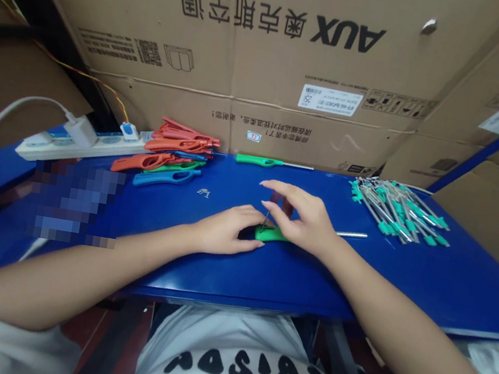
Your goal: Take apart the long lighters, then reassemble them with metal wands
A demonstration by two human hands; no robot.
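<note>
A long-nosed green lighter (269,234) lies on the blue table in front of me, its metal tube (352,234) sticking out to the right beyond my right wrist. My left hand (231,229) is closed about the left end of its handle, thumb in front and fingers behind. Over that same end, my right hand (304,218) is bent, with the index finger raised. A thin metal rod (265,221) stands nearly upright from its thumb tip down to the handle; the other fingers are partly hidden. Small metal pieces (204,192) lie left of my hands.
Red, green and blue lighter shells (171,159) are piled at the left, beside a white power strip (109,143) with plugs. Another green lighter (258,160) lies along the back. Metal tubes with teal ends (400,211) are heaped at the right. Cardboard (246,85) walls the back.
</note>
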